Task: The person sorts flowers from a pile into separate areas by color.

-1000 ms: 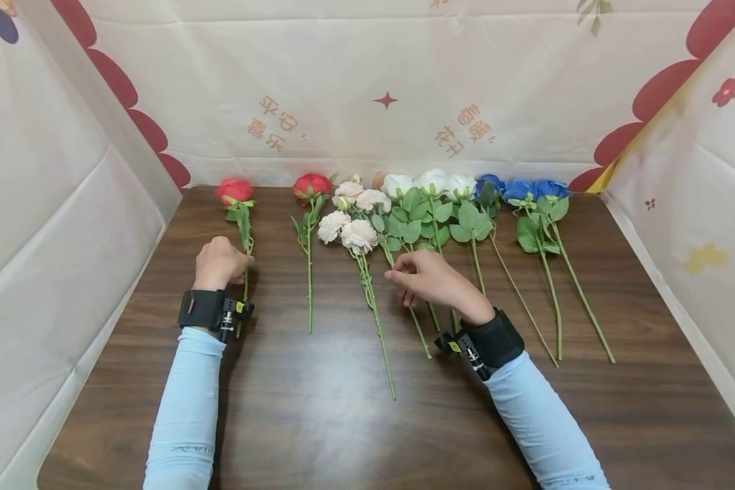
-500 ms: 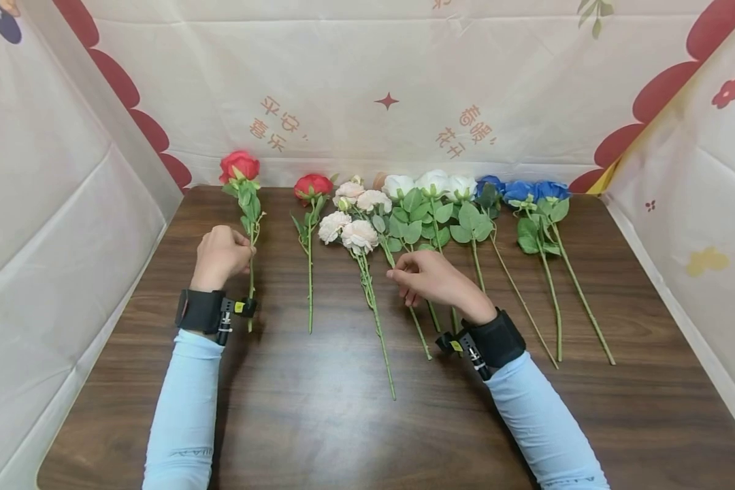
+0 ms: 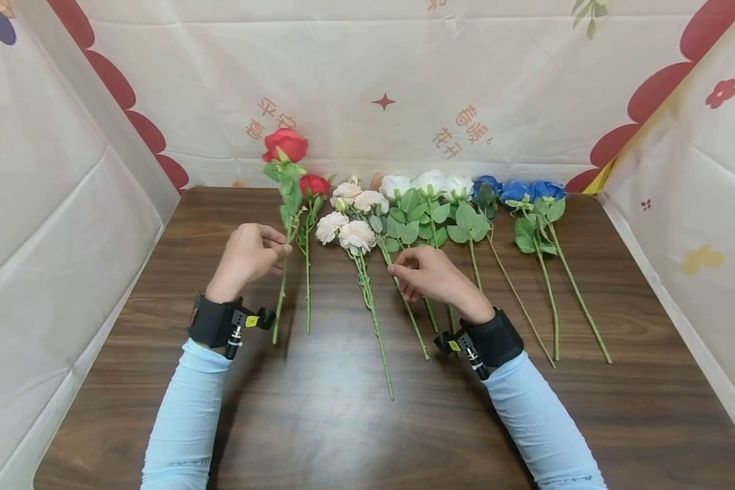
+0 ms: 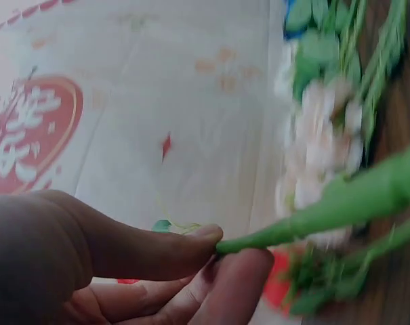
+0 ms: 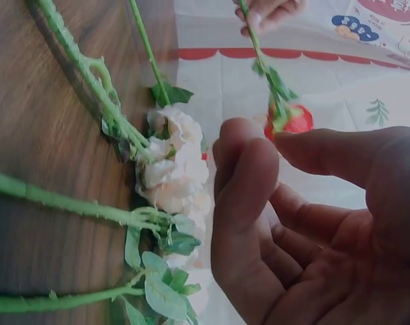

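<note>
My left hand [image 3: 251, 252] pinches the green stem [image 4: 326, 210] of a red rose [image 3: 286, 144] between thumb and fingertips. This rose stands tilted up off the table, its bloom against the back cloth and its leaves overlapping a second red rose [image 3: 314, 184] that lies flat. Over the stems of the white roses [image 3: 430, 182] hovers my right hand [image 3: 431, 274], fingers loosely bent and nothing between them. Just to its left lies a pale pink flower spray [image 3: 358, 236]. The right wrist view also shows the raised rose [image 5: 298, 120] beyond my fingertips.
Several blue roses [image 3: 516, 190] lie at the right end of the row, stems toward me. Blooms line the far edge of the brown wooden table [image 3: 343, 435]. Printed white cloth [image 3: 343, 68] walls in the back and both sides.
My left hand has lifted the leftmost red rose off the table and carried it right, close to the other red rose. My right hand has stayed in place.
</note>
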Available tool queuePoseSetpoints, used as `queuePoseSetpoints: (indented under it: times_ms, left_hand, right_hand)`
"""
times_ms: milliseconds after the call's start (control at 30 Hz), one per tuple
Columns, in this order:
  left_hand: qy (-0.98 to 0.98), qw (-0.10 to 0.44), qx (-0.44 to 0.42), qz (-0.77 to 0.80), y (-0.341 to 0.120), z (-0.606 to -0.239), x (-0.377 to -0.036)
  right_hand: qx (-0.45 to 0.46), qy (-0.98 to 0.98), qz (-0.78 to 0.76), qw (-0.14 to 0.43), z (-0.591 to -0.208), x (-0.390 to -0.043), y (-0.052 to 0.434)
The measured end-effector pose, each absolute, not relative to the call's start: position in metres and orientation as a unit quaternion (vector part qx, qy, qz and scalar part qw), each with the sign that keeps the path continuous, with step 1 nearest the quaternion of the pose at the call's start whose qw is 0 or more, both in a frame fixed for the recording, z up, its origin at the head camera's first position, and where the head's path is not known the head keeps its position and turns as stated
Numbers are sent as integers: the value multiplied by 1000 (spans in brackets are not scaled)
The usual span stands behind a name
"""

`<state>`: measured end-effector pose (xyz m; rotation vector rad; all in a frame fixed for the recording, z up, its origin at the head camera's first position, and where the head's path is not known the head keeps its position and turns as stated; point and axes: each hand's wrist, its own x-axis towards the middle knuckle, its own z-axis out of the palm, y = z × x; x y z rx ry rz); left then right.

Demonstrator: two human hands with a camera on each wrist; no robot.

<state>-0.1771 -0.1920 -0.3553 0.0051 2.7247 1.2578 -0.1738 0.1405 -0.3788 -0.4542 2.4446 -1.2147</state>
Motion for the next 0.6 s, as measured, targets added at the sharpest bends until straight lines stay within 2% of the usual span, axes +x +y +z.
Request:
queuePoseSetpoints:
  times_ms: [333,600]
  left_hand:
    - [880,103,85,456,-125,-369,-160]
    - [869,118,127,464,-94,-376,-146]
  right_hand:
    - [-158,851,-482,138,-382,-167,123]
    - [-179,833,-510,116,-385,-164,116]
